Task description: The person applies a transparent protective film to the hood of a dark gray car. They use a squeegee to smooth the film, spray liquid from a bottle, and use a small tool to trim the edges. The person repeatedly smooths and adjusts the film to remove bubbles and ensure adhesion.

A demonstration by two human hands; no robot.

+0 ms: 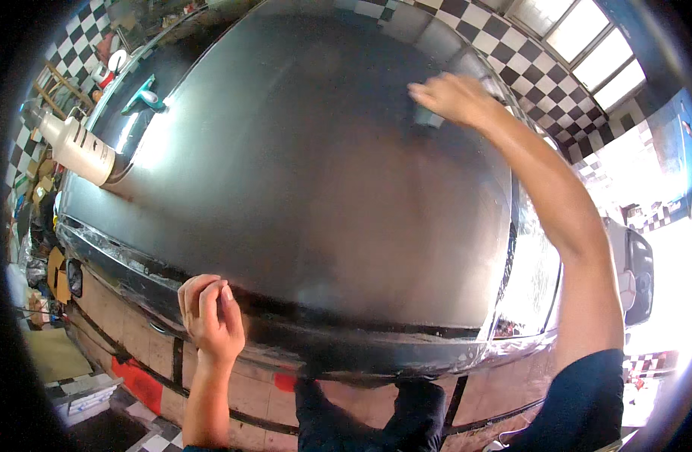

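Dark car panel [323, 173] spreads beneath both hands, its near edge running left to right. Right hand [457, 99], blurred, seems closed; left hand [212, 320] has curled fingers at this edge. Leftward are white spray bottle [81, 153] and teal squeegee [141, 98].

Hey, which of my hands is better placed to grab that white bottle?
Probably your left hand: it looks nearer the white bottle, while your right hand is over the right side of the dark panel.
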